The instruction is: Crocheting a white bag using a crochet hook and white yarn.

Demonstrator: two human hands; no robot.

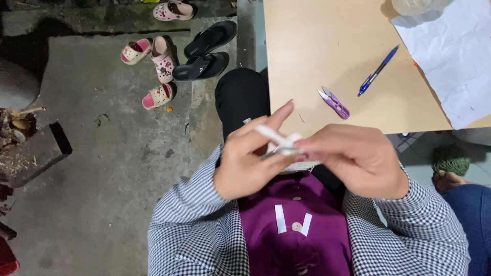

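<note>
Both forearms, sleeved in black-and-white check, are raised from the lower corners of the view and brought together above the lap, just off the near edge of the desk (307, 66). The left hand (250, 158) is held with its fingers curled and its forefinger stretched up and outward; a white strip (279, 139) is pinched between its thumb and fingers. The right hand (358, 161) is turned palm down, its fingers drawn together and closed on the other end of the same strip, so that the two hands meet at it. Whether the strip is paper or cloth cannot be told. Below the hands, two more white strips (292, 221) are seen lying on a purple garment (317, 245). Purple thread snips (335, 103) and a blue pen (377, 70) are laid on the desk near its near edge, well apart from the hands.
</note>
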